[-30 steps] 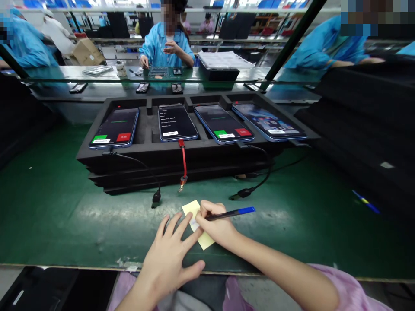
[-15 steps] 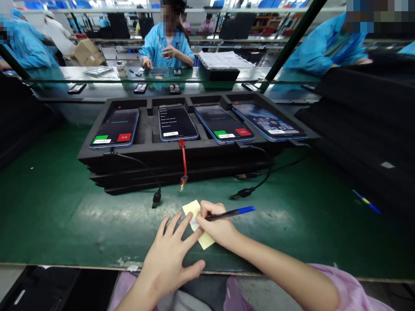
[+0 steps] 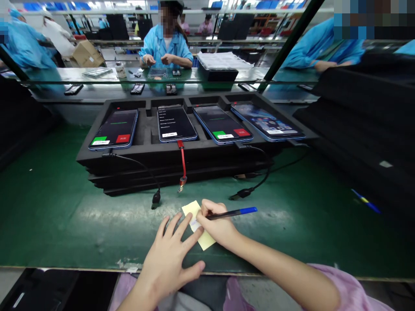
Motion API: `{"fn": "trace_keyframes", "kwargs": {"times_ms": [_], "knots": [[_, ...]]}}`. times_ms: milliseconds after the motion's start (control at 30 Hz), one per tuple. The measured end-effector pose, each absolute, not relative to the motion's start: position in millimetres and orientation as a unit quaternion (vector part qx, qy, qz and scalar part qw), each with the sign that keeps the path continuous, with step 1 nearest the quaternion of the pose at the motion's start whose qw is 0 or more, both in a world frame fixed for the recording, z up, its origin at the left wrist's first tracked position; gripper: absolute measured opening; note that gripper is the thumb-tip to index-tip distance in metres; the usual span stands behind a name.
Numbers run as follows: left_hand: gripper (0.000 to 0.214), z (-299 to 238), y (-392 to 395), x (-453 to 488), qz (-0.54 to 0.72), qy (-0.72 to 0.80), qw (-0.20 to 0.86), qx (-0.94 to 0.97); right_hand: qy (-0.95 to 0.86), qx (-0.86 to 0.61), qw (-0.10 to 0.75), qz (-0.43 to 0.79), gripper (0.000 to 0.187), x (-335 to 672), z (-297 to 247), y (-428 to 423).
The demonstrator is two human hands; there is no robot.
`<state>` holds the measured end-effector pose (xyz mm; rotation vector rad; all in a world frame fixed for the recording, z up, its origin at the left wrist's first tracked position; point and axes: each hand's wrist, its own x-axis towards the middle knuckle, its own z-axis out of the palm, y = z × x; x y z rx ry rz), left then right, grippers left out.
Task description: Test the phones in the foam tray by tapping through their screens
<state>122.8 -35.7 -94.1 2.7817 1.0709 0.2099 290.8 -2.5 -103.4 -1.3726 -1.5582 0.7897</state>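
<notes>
A yellow paper slip (image 3: 207, 241) lies on the green bench top near its front edge, with faint writing on it. My left hand (image 3: 173, 250) is spread flat, its fingertips resting on the slip's left side. Pinched in my right hand (image 3: 220, 224) is a pen (image 3: 231, 213) with a blue end, tilted over the slip; its tip is hidden behind my fingers. Beyond my hands, a black foam tray (image 3: 149, 151) holds several phones, among them one with a menu screen (image 3: 177, 123) and a short red cable (image 3: 183, 162) plugged in.
Black cable plugs (image 3: 156, 199) hang or lie before the tray. A blue marker-like stick (image 3: 366, 201) is on the right. Stacked black foam trays (image 3: 363, 112) stand at the right. Across a rail, a person in blue (image 3: 167, 47) works at another bench.
My right hand and the pen have shifted very slightly to the right over the slip. Across the bench, the person in blue has lowered a hand.
</notes>
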Motion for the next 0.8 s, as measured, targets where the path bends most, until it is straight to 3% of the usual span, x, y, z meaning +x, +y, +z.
{"fn": "trace_keyframes", "kwargs": {"times_ms": [800], "knots": [[0.068,-92.3,-36.3,121.7,0.062,0.361,0.089,0.926,-0.625,-0.562,0.433,0.325,0.023,291.2,-103.8,-3.0]]}}
